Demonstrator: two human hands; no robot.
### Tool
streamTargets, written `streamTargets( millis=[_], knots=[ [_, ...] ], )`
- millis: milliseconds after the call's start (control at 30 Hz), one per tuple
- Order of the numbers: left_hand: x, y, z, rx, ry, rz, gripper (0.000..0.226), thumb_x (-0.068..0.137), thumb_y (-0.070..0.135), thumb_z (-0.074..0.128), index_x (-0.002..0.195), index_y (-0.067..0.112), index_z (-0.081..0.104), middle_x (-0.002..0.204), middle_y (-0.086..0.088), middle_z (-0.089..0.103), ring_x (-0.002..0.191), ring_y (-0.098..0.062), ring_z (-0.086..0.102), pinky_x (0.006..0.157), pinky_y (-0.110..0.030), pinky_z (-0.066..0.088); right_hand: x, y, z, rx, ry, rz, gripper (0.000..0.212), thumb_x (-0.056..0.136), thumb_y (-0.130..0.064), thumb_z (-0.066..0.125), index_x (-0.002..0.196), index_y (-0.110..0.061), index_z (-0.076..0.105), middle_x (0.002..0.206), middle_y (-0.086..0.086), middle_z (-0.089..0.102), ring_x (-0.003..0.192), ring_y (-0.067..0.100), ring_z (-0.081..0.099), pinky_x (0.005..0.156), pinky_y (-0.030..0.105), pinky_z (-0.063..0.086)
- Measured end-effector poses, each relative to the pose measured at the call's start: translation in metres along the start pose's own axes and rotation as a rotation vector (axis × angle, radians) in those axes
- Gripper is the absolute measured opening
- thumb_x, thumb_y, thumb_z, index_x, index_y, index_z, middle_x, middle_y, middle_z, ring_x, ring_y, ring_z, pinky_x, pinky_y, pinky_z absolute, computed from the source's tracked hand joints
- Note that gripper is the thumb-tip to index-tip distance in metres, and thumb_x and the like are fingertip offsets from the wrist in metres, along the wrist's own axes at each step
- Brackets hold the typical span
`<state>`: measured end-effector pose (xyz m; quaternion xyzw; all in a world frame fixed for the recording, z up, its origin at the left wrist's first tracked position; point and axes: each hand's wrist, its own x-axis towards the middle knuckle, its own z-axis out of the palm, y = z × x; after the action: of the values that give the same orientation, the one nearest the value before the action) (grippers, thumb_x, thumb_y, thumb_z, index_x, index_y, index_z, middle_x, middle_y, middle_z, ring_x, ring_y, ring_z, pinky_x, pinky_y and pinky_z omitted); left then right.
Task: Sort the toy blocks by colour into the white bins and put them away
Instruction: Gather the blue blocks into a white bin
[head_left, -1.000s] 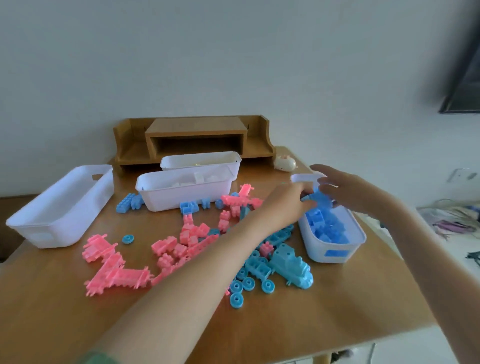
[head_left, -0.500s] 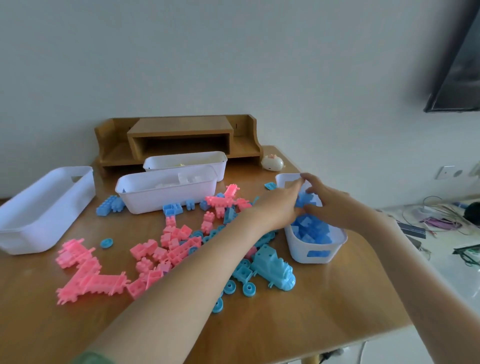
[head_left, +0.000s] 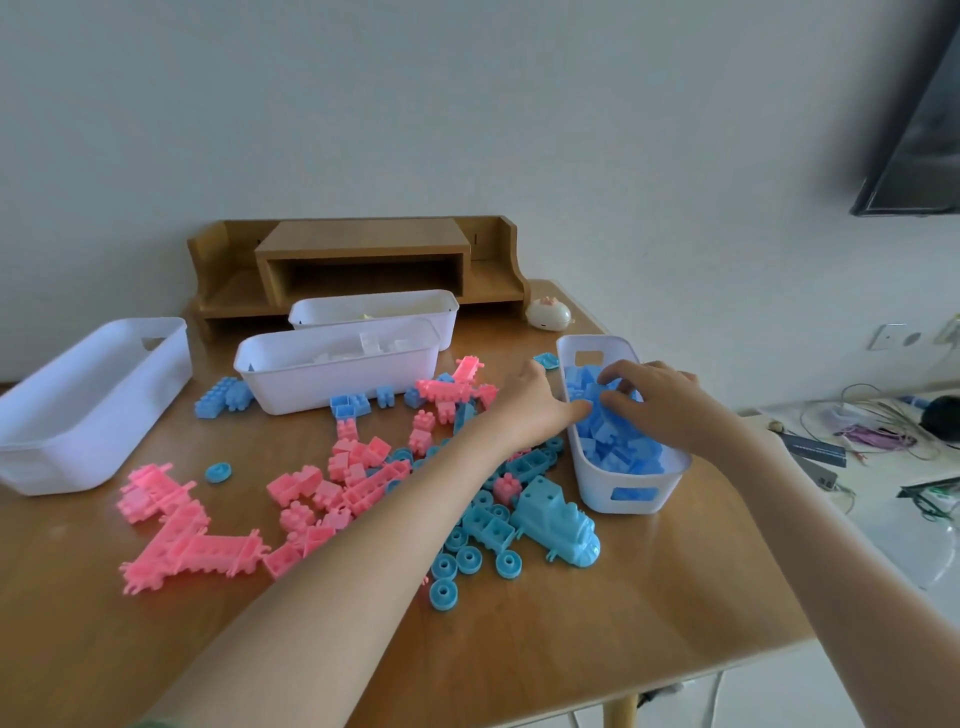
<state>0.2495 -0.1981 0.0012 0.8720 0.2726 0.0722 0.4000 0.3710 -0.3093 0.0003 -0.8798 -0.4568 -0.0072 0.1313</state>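
Head view: my right hand (head_left: 660, 410) clasps blue blocks (head_left: 613, 452) in the bin (head_left: 592, 483) at 3 o'clock on the table (head_left: 519, 649). My left hand (head_left: 530, 405) reaches over its 9 o'clock rim; I cannot tell its grip. Loose pink blocks (head_left: 192, 545) lie toward 8 o'clock.

left grip (head_left: 535, 402) fingertips hidden behind bin (head_left: 597, 488) wall; blocks (head_left: 623, 452) under right grip (head_left: 665, 410) partly covered; both holds unclear.

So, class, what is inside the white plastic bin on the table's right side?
Light blue plastic toy blocks fill the white plastic bin. The right grip, curled on the heap, hides some; the floor is covered.
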Motion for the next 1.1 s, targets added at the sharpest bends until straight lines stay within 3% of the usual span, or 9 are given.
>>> streamTargets(
  millis=[100,233,300,500,667,800,900,1000,1100],
  knots=[
    [-0.004,0.002,-0.001,-0.013,0.042,0.098,0.030,0.095,0.037,0.051,0.113,0.013,0.046,0.104,0.001,0.047,0.087,-0.010,0.047,0.057,-0.016,0.036,0.000,-0.004,-0.002,0.006,0.042,0.002,0.030,0.099,-0.032,0.037,0.126,-0.023,0.047,0.113,-0.003,0.060,0.107,0.016,0.049,0.091,0.028,0.023],
    [-0.004,-0.006,-0.008,0.034,0.107,0.117,0.034,0.098,0.034,0.043,0.126,0.014,0.048,0.121,-0.003,0.055,0.098,-0.010,0.050,0.071,-0.021,0.042,0.002,-0.017,-0.007,0.000,0.162,-0.022,0.028,0.099,-0.028,0.038,0.123,-0.024,0.049,0.102,-0.009,0.057,0.114,0.018,0.047,0.098,0.032,0.022],
    [-0.008,-0.012,-0.017,0.077,0.137,0.122,0.030,0.099,0.028,0.043,0.125,0.016,0.050,0.121,-0.002,0.056,0.096,-0.008,0.051,0.071,-0.022,0.044,0.003,-0.032,-0.009,0.032,0.188,-0.079,0.027,0.098,-0.028,0.039,0.122,-0.024,0.051,0.103,-0.009,0.058,0.114,0.018,0.044,0.099,0.032,0.022],
    [-0.033,-0.047,-0.050,0.257,0.166,0.161,0.018,0.097,0.019,0.041,0.106,0.020,0.057,0.090,0.001,0.058,0.078,-0.008,0.056,0.066,-0.020,0.043,0.009,-0.103,-0.003,0.095,0.072,-0.297,0.030,0.096,-0.025,0.045,0.126,-0.024,0.050,0.119,-0.002,0.056,0.114,0.019,0.045,0.102,0.040,0.036],
    [-0.051,-0.095,-0.090,0.354,0.276,0.095,0.027,0.097,0.012,0.040,0.113,0.018,0.060,0.109,-0.005,0.062,0.092,-0.019,0.057,0.075,-0.026,0.043,0.023,-0.152,0.020,0.073,-0.093,-0.379,0.039,0.095,-0.025,0.048,0.134,-0.024,0.043,0.133,-0.001,0.049,0.120,0.017,0.046,0.101,0.033,0.039],
    [-0.060,-0.143,-0.121,0.435,0.275,-0.038,0.055,0.087,-0.008,0.041,0.127,0.027,0.055,0.135,-0.001,0.049,0.120,-0.020,0.048,0.092,-0.031,0.043,0.044,-0.170,0.045,0.074,-0.197,-0.333,0.039,0.098,-0.019,0.042,0.137,-0.023,0.039,0.141,0.004,0.043,0.121,0.021,0.047,0.095,0.029,0.040],
    [-0.071,-0.162,-0.131,0.493,0.243,-0.069,0.067,0.088,-0.009,0.036,0.140,0.032,0.041,0.148,0.007,0.034,0.129,-0.017,0.039,0.095,-0.029,0.040,0.057,-0.185,0.059,0.075,-0.229,-0.278,0.041,0.099,-0.014,0.038,0.139,-0.021,0.036,0.143,0.005,0.040,0.121,0.024,0.048,0.098,0.033,0.040],
    [-0.066,-0.171,-0.128,0.527,0.219,-0.008,0.067,0.089,-0.007,0.037,0.144,0.031,0.035,0.149,0.009,0.031,0.131,-0.019,0.037,0.098,-0.030,0.039,0.064,-0.193,0.071,-0.003,-0.203,-0.259,0.045,0.098,-0.012,0.035,0.141,-0.024,0.033,0.143,0.006,0.038,0.123,0.028,0.044,0.105,0.040,0.035],
    [-0.053,-0.179,-0.128,0.522,0.194,0.065,0.057,0.092,-0.003,0.037,0.140,0.027,0.043,0.142,0.004,0.038,0.129,-0.019,0.037,0.099,-0.031,0.038,0.069,-0.194,0.080,-0.122,-0.186,-0.245,0.051,0.097,-0.014,0.031,0.144,-0.034,0.026,0.138,0.006,0.042,0.123,0.029,0.041,0.103,0.040,0.027]
  ],
)
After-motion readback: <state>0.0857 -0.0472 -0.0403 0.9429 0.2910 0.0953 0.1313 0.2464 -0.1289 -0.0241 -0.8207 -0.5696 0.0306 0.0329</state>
